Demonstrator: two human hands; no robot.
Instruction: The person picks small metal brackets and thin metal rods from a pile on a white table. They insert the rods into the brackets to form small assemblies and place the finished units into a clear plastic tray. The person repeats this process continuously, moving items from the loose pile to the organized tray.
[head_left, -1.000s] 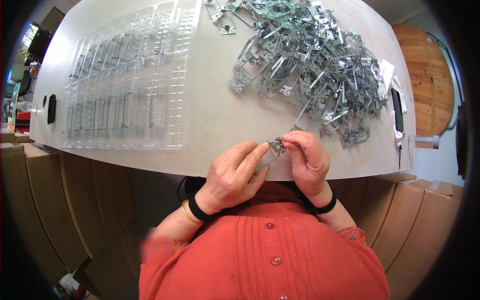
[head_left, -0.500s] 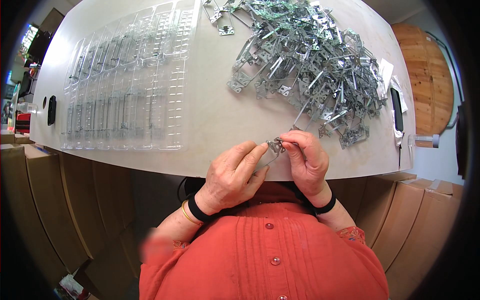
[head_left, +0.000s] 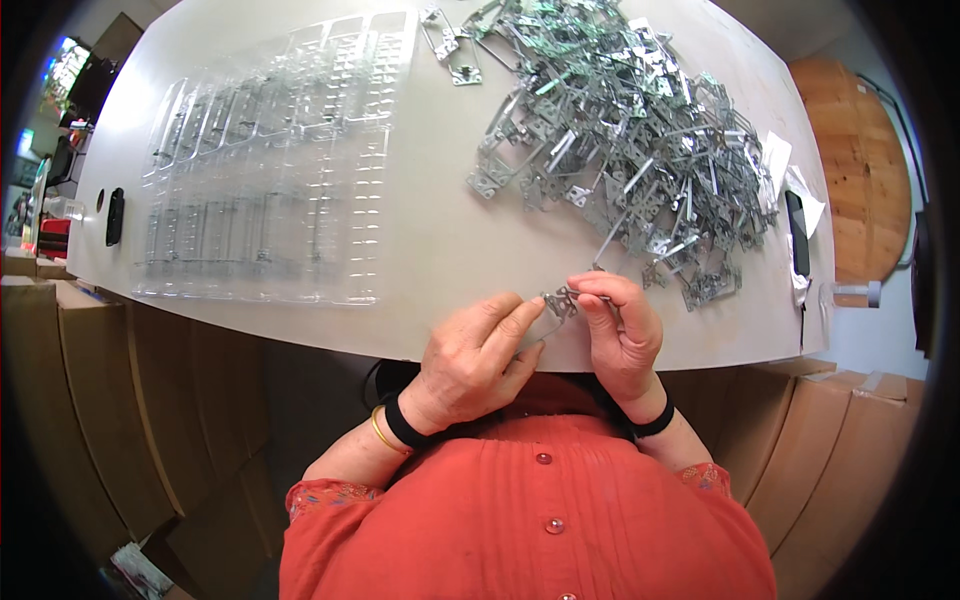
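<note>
Between my hands, just above the table's near edge, is a small grey metal bracket [head_left: 562, 304] with a thin rod or wire running from it. My left hand [head_left: 478, 355] is closed on its left side, thumb and fingers pinching it. At the bracket's right end, the thumb and forefinger of my right hand [head_left: 622, 325] also pinch it. Part of the bracket is covered by the fingertips. Beyond my hands lies a large heap of similar metal brackets [head_left: 640, 150], tangled together. A few loose brackets [head_left: 465, 74] lie at the heap's left.
Stacked clear plastic trays [head_left: 375, 220] with long compartments, some holding metal parts, cover the table's left. A dark device [head_left: 797, 232] sits on white paper at the right edge; another black object [head_left: 115, 217] is at the left. Cardboard boxes [head_left: 790, 430] stand below the table.
The whole view has shifted slightly, so the table and trays appear a little lower and to the right. Both hands keep their pinch on the bracket with little change.
</note>
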